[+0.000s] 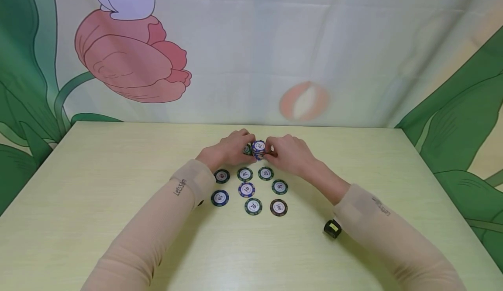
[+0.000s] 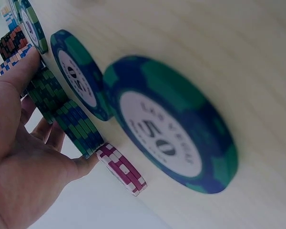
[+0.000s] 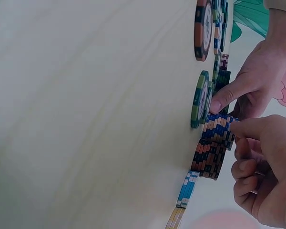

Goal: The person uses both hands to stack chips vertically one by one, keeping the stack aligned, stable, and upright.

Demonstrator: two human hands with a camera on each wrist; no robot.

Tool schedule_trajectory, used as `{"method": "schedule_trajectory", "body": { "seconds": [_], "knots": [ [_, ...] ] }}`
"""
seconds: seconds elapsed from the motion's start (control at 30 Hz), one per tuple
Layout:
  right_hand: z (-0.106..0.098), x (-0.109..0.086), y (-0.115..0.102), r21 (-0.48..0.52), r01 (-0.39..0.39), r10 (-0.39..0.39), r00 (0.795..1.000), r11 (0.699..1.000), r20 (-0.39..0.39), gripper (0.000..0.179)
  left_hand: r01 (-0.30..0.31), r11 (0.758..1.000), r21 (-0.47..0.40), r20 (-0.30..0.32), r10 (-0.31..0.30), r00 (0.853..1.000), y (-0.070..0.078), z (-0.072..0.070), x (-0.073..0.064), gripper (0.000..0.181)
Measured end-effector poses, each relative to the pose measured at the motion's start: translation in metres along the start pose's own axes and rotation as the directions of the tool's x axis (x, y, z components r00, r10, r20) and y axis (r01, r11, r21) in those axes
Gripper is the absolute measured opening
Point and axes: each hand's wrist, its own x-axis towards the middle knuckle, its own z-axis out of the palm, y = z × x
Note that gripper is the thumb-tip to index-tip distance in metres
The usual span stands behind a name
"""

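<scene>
At the back middle of the table, both hands meet at a stack of blue poker chips (image 1: 258,146), its top chip marked 10. My left hand (image 1: 232,147) curls round it from the left; its thumb (image 3: 225,99) lies at the stack's near side. From the right, my right hand (image 1: 291,152) has thumb and index finger at the stack, the other fingers (image 3: 245,169) curled. A brown-black stack (image 3: 209,158) stands beside the blue one. Left of it, partly behind my left hand, are a green stack (image 2: 47,95), a blue-green stack (image 2: 78,129) and a red stack (image 2: 121,169).
Several single chips lie flat in front of the hands, among them a blue 10 chip (image 1: 246,189), a brown 100 chip (image 1: 278,207) and a 50 chip (image 1: 220,198). Light blue chips (image 3: 187,189) and yellow chips (image 3: 174,218) stand farther right. A small black object (image 1: 332,229) lies by the right sleeve.
</scene>
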Motion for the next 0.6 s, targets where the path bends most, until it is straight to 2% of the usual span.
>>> {"method": "schedule_trajectory", "body": {
  "seconds": [0.2, 0.43, 0.6],
  "knots": [
    [-0.004, -0.011, 0.003, -0.031, -0.008, 0.010, 0.996, 0.999, 0.083, 0.013, -0.006, 1.000, 0.006, 0.008, 0.005, 1.000, 0.000, 0.000, 0.001, 0.054],
    [-0.011, -0.023, 0.007, -0.032, -0.054, 0.059, 0.976, 0.998, 0.208, 0.012, 0.023, 1.000, -0.007, 0.029, -0.023, 0.999, 0.000, -0.002, 0.000, 0.060],
    [-0.016, -0.032, 0.011, -0.031, -0.041, 0.048, 0.967, 0.999, 0.251, 0.015, 0.023, 1.000, -0.007, 0.036, -0.023, 0.999, 0.001, -0.003, -0.001, 0.061]
  ]
}}
